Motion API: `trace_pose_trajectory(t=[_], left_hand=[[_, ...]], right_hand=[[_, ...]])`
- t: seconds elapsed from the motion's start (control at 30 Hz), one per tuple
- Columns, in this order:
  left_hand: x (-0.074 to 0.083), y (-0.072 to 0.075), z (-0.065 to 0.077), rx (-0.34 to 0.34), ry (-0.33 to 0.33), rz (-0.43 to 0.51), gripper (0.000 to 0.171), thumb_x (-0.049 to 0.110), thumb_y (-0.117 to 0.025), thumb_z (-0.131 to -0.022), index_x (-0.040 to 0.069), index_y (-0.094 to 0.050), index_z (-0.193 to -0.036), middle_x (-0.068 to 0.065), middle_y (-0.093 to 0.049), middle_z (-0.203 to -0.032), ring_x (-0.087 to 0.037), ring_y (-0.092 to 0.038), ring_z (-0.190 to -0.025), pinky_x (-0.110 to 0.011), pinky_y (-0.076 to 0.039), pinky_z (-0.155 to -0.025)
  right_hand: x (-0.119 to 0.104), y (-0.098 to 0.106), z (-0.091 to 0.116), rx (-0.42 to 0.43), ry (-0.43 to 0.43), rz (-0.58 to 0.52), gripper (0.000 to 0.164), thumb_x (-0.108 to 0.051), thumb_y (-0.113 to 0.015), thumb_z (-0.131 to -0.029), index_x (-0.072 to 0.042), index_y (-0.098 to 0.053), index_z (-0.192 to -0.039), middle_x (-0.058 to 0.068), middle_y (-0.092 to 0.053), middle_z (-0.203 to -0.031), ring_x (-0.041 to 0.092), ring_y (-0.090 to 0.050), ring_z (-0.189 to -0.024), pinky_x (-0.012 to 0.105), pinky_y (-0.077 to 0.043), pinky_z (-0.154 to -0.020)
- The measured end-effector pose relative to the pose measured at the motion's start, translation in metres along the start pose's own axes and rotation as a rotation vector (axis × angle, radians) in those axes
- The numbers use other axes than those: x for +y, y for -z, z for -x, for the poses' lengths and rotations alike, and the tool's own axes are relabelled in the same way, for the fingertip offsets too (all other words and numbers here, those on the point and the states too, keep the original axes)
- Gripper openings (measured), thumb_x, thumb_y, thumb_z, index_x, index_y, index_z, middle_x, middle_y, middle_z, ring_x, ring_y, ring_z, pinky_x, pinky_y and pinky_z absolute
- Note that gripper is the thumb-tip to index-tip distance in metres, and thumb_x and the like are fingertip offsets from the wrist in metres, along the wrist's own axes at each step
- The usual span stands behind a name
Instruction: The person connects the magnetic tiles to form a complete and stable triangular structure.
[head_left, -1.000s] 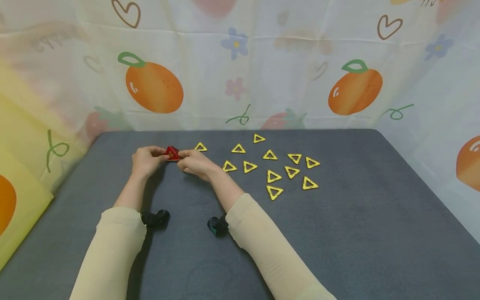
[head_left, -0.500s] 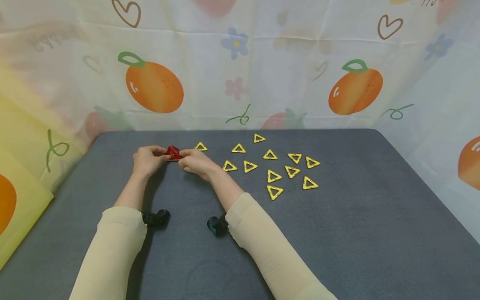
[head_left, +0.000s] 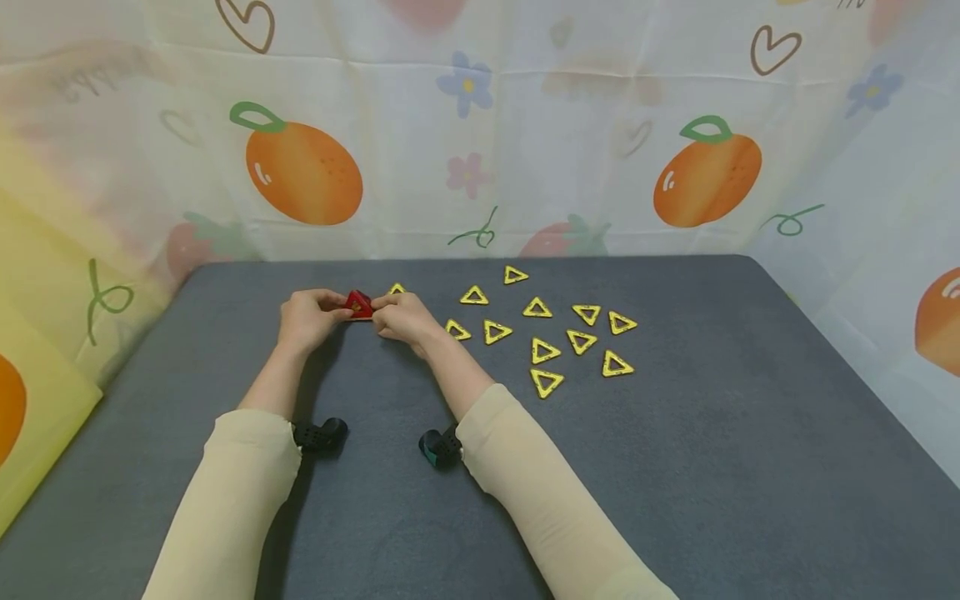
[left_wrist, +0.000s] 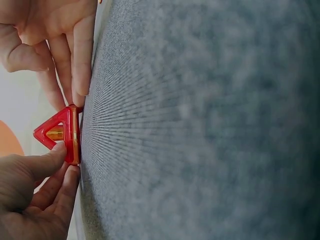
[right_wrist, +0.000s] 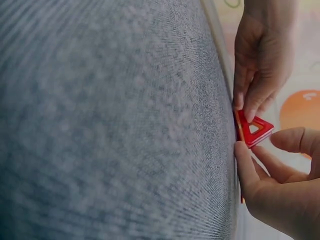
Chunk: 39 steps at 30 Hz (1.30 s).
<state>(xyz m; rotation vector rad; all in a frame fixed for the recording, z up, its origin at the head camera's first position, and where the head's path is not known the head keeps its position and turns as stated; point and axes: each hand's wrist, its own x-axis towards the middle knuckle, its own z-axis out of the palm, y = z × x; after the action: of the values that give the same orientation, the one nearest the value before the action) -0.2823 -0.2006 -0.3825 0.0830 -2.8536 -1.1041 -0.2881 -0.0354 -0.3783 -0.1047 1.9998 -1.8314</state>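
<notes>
While the left hand (head_left: 306, 321) pinched a red block (head_left: 359, 305), the right hand (head_left: 408, 321), fingers extended, touched its right side.

Cream sleeves (head_left: 232, 492), black rounded wrist devices (head_left: 324, 436); teal patch (head_left: 430, 452) on one

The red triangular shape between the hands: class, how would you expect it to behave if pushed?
The red triangular shape is probably stiff: its edges look straight where the left hand pinches it. Its glossy faces may feel rather slippery. Pushed, it would likely slide rather than roll, given its flat base.
</notes>
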Motion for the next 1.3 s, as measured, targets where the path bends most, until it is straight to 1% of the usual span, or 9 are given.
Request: trace_pose_trajectory(t=[0.1,0.3,0.43,0.57,0.77,0.87,0.97,1.1,1.3], left_hand=[[0.0,0.0,0.0,-0.004,0.001,0.003,0.031,0.018,-0.064,-0.096,-0.004,-0.067,-0.119,-0.028,-0.066,-0.122,-0.045,-0.045,-0.129,-0.06,-0.027,-0.111],[0.0,0.0,0.001,-0.011,0.002,0.004,0.031,0.018,-0.065,-0.096,-0.003,-0.067,-0.119,-0.027,-0.067,-0.122,-0.044,-0.048,-0.126,-0.058,-0.034,-0.105],[0.0,0.002,0.001,-0.016,-0.002,-0.005,0.032,0.02,-0.066,-0.096,-0.002,-0.067,-0.119,-0.025,-0.067,-0.122,-0.042,-0.053,-0.121,-0.051,-0.042,-0.096],[0.0,0.004,0.002,-0.037,-0.007,-0.018,0.035,0.023,-0.066,-0.095,0.0,-0.066,-0.122,-0.025,-0.067,-0.123,-0.04,-0.057,-0.116,-0.046,-0.047,-0.088],[0.004,0.006,0.003,-0.062,-0.01,-0.003,0.044,0.025,-0.065,-0.096,0.0,-0.057,-0.131,-0.025,-0.06,-0.134,-0.042,-0.057,-0.122,-0.052,-0.05,-0.094],[0.009,0.008,0.005,-0.041,-0.021,0.011,0.047,0.025,-0.065,-0.096,0.0,-0.055,-0.135,-0.025,-0.055,-0.14,-0.043,-0.056,-0.125,-0.054,-0.051,-0.096],[0.014,0.01,0.008,0.002,-0.059,0.029,0.047,0.023,-0.066,-0.095,-0.001,-0.055,-0.134,-0.027,-0.051,-0.14,-0.044,-0.055,-0.125,-0.056,-0.05,-0.097],[0.023,0.013,0.013,0.064,-0.124,0.059,0.044,0.023,-0.068,-0.094,-0.001,-0.058,-0.13,-0.027,-0.052,-0.136,-0.045,-0.058,-0.123,-0.055,-0.05,-0.098],[0.038,0.012,0.024,0.061,-0.173,0.103,0.038,0.023,-0.067,-0.095,0.004,-0.061,-0.127,-0.021,-0.056,-0.133,-0.041,-0.06,-0.122,-0.052,-0.052,-0.097]], right_hand=[[0.0,-0.001,0.0,0.025,-0.009,0.004,0.049,0.008,-0.048,-0.088,0.001,-0.055,-0.137,0.017,-0.047,-0.15,0.02,-0.052,-0.123,0.038,-0.051,-0.102],[-0.001,-0.003,0.001,0.041,-0.013,0.023,0.048,0.007,-0.049,-0.089,0.002,-0.055,-0.137,0.018,-0.049,-0.148,0.027,-0.052,-0.133,0.04,-0.051,-0.105],[0.0,-0.005,0.0,0.064,-0.01,0.036,0.046,0.006,-0.05,-0.089,0.001,-0.057,-0.134,0.018,-0.053,-0.145,0.028,-0.055,-0.131,0.039,-0.052,-0.103],[0.0,-0.008,0.001,0.124,0.003,0.047,0.044,0.004,-0.053,-0.088,-0.001,-0.061,-0.131,0.016,-0.057,-0.14,0.027,-0.06,-0.123,0.038,-0.054,-0.098],[-0.003,-0.011,0.006,0.226,0.07,0.102,0.041,-0.002,-0.058,-0.089,-0.006,-0.062,-0.13,0.013,-0.062,-0.132,0.022,-0.063,-0.093,0.03,-0.053,-0.076],[-0.007,-0.01,0.009,0.25,0.125,0.121,0.037,-0.004,-0.06,-0.09,-0.009,-0.064,-0.127,0.012,-0.063,-0.13,0.023,-0.062,-0.089,0.03,-0.052,-0.074],[-0.015,-0.004,0.015,0.223,0.175,0.113,0.033,-0.005,-0.06,-0.091,-0.009,-0.065,-0.124,0.013,-0.062,-0.129,0.031,-0.066,-0.101,0.038,-0.057,-0.086],[-0.029,0.01,0.024,0.152,0.225,0.102,0.03,-0.005,-0.061,-0.092,-0.007,-0.065,-0.121,0.014,-0.062,-0.128,0.036,-0.064,-0.113,0.048,-0.054,-0.097],[-0.048,0.041,0.041,0.056,0.26,0.238,0.028,-0.011,-0.061,-0.095,-0.013,-0.064,-0.123,0.006,-0.061,-0.133,0.023,-0.059,-0.12,0.036,-0.056,-0.094]])
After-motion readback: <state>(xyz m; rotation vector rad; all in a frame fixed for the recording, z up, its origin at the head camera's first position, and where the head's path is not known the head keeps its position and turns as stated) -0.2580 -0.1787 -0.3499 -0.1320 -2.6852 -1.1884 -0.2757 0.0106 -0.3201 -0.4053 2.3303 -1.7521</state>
